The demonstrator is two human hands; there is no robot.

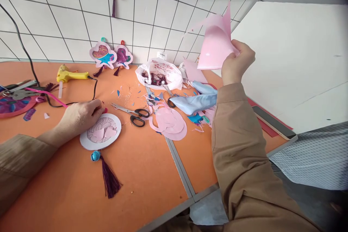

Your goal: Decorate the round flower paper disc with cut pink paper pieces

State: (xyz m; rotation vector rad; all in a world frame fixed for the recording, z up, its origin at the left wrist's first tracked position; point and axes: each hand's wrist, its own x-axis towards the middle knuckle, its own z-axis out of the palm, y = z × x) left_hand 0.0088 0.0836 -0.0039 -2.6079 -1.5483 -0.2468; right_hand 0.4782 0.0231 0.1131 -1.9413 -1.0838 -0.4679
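Note:
My right hand (239,59) is raised at the upper right, its thumb and fingers closed on a bent sheet of pink paper (216,45). On the orange table, my left hand (81,116) rests with fingers curled at the upper edge of a round, white-rimmed ornament (115,136). A bit of red shows by its fingertips; what they hold is hidden. Two small pink paper pieces (104,133) lie on the ornament's patterned middle. Below it hang a blue bell (95,156) and a dark purple tassel (111,177). Black-handled scissors (137,114) lie open to the right.
A yellow glue gun (72,75) with a black cord lies at the left, near pliers (20,94). Pink cutouts (172,123), scraps and light blue cloth (193,102) cover the right side. Behind are a white plastic bag (174,76) and two finished-looking ornaments (103,55). A phone (273,121) lies far right.

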